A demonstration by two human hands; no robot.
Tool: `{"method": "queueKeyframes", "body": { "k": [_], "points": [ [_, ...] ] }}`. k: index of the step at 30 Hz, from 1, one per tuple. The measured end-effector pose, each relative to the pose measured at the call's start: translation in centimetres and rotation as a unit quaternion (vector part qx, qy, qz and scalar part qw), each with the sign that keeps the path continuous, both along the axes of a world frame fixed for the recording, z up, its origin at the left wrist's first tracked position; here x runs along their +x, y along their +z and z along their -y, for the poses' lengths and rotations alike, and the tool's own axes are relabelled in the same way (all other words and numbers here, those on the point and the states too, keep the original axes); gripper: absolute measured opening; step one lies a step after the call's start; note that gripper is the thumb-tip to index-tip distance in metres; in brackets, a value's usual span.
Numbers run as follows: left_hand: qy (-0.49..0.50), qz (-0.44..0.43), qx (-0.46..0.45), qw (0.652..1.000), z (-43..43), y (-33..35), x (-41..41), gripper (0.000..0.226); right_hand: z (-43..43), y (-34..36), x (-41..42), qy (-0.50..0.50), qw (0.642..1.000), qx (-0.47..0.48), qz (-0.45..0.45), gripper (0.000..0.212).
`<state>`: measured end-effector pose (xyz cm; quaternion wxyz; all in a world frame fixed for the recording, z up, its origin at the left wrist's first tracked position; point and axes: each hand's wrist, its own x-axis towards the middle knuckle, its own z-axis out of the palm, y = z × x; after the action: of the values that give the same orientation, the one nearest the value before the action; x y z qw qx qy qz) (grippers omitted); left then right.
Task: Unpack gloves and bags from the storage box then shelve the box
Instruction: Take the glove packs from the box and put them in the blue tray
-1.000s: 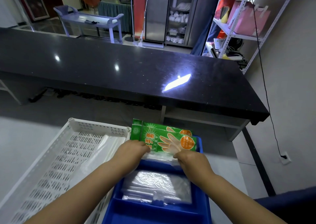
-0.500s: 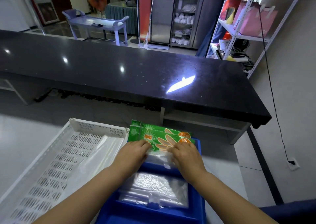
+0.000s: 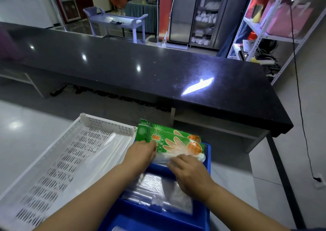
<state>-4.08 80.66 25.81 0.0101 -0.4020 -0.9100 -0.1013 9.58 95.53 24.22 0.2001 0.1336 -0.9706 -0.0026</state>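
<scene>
A blue storage box [image 3: 208, 162] lies in front of me. Green glove packs [image 3: 169, 139] stand tilted at its far end, and clear plastic bags [image 3: 158, 188] lie flat inside it. My left hand [image 3: 141, 153] grips the lower left of the glove packs. My right hand [image 3: 190, 174] rests over the bags just below the packs, fingers bent on the clear plastic; whether it grips anything I cannot tell.
A white perforated tray [image 3: 98, 123] with a clear bag in it lies left of the box. A black counter [image 3: 141, 68] runs across ahead. A white metal shelf rack [image 3: 261, 33] with pink bags stands at the right.
The glove packs have risen a little out of the box. My right hand has slid back toward me, off the packs and onto the clear bags. My left hand keeps its hold.
</scene>
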Motion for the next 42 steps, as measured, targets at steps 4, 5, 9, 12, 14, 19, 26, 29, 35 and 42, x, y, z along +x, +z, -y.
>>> {"method": "queueKeyframes", "body": {
  "k": [4,5,9,12,14,19,26,29,35,42],
  "points": [
    [-0.089,-0.09,0.064,0.99,0.9,-0.5,0.5,0.027,-0.6,0.7,-1.0,-0.084,0.995,-0.044,0.009,0.04],
    [-0.114,-0.098,0.061,0.987,1.2,-0.8,0.7,0.028,-0.5,0.6,-1.0,-0.093,0.995,-0.041,0.017,0.042],
    [-0.148,-0.083,0.008,0.986,2.2,-2.1,0.7,0.035,-0.1,0.5,-0.6,-0.141,0.986,-0.057,0.072,0.038],
    [-0.132,-0.053,-0.025,0.989,2.2,-1.9,0.7,0.025,0.8,1.0,-0.5,-0.192,0.959,-0.132,0.159,0.029],
    [-0.136,-0.024,-0.044,0.989,2.1,-1.3,1.0,0.007,1.1,0.9,-0.5,-0.241,0.918,-0.229,0.214,0.026],
    [-0.123,0.017,-0.116,0.985,1.8,-0.7,1.0,0.015,1.0,0.8,-0.9,-0.277,0.908,-0.191,0.249,0.037],
    [-0.156,-0.119,-0.135,0.971,2.4,-0.3,0.6,0.02,0.2,1.5,-0.5,-0.267,0.935,-0.027,0.231,0.031],
    [-0.118,-0.146,-0.057,0.981,3.0,-0.9,0.7,0.029,-0.3,1.7,-0.1,-0.263,0.941,-0.041,0.208,0.036],
    [-0.08,-0.109,-0.02,0.991,4.2,-1.2,1.3,0.035,-0.7,1.6,0.9,-0.207,0.972,-0.005,0.113,0.022],
    [-0.045,-0.122,-0.008,0.991,4.5,-0.6,2.6,0.048,-0.5,2.4,1.1,-0.182,0.981,-0.001,0.068,0.016]
  ]
}}
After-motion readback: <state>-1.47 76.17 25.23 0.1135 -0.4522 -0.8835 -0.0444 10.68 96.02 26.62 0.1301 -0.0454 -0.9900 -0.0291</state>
